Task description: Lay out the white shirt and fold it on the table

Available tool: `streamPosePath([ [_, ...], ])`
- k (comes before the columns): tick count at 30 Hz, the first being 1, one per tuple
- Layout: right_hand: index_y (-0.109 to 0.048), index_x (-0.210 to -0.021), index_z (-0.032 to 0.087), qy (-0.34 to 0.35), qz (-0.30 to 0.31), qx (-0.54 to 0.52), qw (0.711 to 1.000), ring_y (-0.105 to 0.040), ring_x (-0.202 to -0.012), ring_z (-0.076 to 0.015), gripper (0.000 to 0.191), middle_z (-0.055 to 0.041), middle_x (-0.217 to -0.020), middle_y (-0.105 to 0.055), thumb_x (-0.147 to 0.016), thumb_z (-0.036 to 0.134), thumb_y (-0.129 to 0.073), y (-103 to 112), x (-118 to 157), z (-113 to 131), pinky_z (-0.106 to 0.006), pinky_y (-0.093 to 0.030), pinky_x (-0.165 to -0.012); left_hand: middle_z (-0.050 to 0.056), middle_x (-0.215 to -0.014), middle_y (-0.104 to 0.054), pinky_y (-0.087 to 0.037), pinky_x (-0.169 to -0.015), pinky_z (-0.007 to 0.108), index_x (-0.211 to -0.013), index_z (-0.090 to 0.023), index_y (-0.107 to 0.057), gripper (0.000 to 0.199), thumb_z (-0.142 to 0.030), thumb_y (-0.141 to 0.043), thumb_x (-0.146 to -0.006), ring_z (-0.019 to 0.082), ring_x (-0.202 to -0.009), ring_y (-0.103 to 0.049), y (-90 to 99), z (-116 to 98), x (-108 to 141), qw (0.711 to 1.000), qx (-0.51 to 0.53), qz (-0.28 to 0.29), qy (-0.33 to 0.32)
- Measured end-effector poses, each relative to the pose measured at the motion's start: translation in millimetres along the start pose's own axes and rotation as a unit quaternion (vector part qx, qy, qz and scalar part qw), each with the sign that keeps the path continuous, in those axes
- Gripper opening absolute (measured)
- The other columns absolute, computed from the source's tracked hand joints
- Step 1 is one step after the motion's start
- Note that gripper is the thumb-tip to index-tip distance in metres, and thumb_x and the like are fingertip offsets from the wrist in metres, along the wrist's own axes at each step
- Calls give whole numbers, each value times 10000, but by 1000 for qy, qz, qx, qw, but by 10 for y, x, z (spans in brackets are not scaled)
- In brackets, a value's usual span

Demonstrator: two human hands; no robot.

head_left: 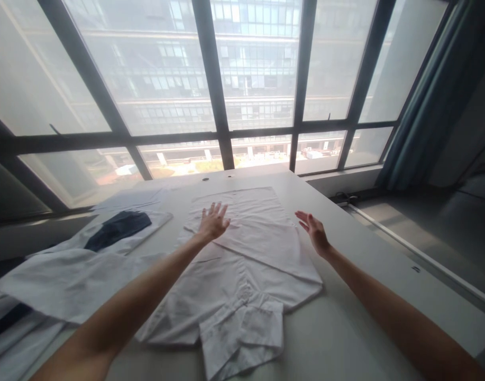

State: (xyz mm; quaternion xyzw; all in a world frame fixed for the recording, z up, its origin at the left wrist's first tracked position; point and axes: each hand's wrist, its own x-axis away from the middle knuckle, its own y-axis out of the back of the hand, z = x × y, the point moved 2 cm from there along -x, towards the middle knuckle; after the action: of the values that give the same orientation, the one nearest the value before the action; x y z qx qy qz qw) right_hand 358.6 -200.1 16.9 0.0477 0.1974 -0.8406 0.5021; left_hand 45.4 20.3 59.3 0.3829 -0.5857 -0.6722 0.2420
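A white shirt is spread on the white table, with one sleeve lying across its middle and its collar end towards me. My left hand is over the upper middle of the shirt, palm down with its fingers spread; whether it presses on the cloth I cannot tell. Just off the shirt's right edge is my right hand, turned sideways with its fingers stretched out. It holds nothing. Wrinkles run across the far part of the cloth.
More white clothes lie heaped on the left, with a dark blue piece of cloth on top. The white table reaches to the large windows. A blue-grey curtain hangs at the right, above a grey floor.
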Motion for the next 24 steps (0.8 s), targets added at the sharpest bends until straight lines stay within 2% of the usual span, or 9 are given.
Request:
streamPosePath([
  [2,-734,-1118,270,-52,-13,-88,995,-574,-1344,-270,500,-81,-1268,-733,-978,667,-463,111,-99,-25,-512,-353,-1217,126,-1653,-354,-218,-1255,511,-1567,-185,-410,564,-362,-421,-1031,302,-1537,-285,102,-632,115,989,56,-9,-137],
  [4,-728,-1121,275,-104,20,-130,986,-598,-1318,-250,580,-80,-1242,-745,-987,709,-368,135,-114,-71,-485,-371,-1210,113,-1576,-478,-298,-1232,450,-1496,-197,-499,482,-336,-418,-1041,267,-1466,-418,155,-1305,287,953,117,-5,-279],
  [6,-726,-1135,269,-151,60,-129,978,-596,-1320,-252,653,-95,-1244,-743,-981,744,-305,123,-79,-127,-487,-379,-1202,104,-1518,-546,-341,-1214,392,-1458,-189,-526,445,-294,-442,-1035,234,-1414,-485,155,-1870,468,913,165,-13,-373],
  [9,-725,-1133,255,-193,93,-97,972,-584,-1334,-265,746,-115,-1246,-739,-969,780,-220,113,-41,-206,-503,-376,-1198,128,-1520,-537,-323,-1225,368,-1455,-163,-524,456,-287,-506,-1017,238,-1438,-457,59,-2360,663,877,191,-13,-441],
  [11,-725,-1111,248,-201,91,-89,971,-584,-1333,-259,776,-122,-1228,-743,-974,773,-170,125,-62,-245,-496,-362,-1210,167,-1615,-406,-286,-1242,439,-1543,-136,-423,573,-361,-511,-1024,285,-1523,-325,-48,-2461,725,874,173,17,-453],
  [14,-717,-1089,242,-203,81,-98,971,-585,-1332,-251,754,-132,-1203,-745,-995,734,-154,149,-133,-298,-479,-355,-1221,207,-1697,-170,-236,-1236,559,-1638,-101,-214,747,-511,-421,-1049,340,-1583,-112,-191,-2423,760,882,140,96,-440],
  [17,-703,-1074,246,-181,49,-107,976,-544,-1376,-251,653,-137,-1246,-723,-1006,702,-240,170,-198,-341,-470,-364,-1225,223,-1695,-134,-181,-1248,580,-1646,-75,-163,803,-590,-339,-1056,338,-1584,-74,-230,-2349,806,873,137,142,-445],
  [21,-703,-1031,267,-130,-13,-95,987,-481,-1433,-241,522,-105,-1289,-710,-996,672,-376,177,-207,-344,-472,-345,-1240,222,-1691,-136,-109,-1276,545,-1645,-57,-154,821,-621,-278,-1061,297,-1588,-63,-174,-2318,901,855,155,138,-476],
  [24,-724,-969,255,-76,-22,-96,992,-524,-1395,-248,477,-100,-1227,-738,-976,655,-464,147,-160,-295,-457,-340,-1241,206,-1695,-126,-110,-1284,521,-1650,-67,-133,840,-637,-292,-1054,284,-1591,-53,-140,-2323,908,859,163,115,-472],
])
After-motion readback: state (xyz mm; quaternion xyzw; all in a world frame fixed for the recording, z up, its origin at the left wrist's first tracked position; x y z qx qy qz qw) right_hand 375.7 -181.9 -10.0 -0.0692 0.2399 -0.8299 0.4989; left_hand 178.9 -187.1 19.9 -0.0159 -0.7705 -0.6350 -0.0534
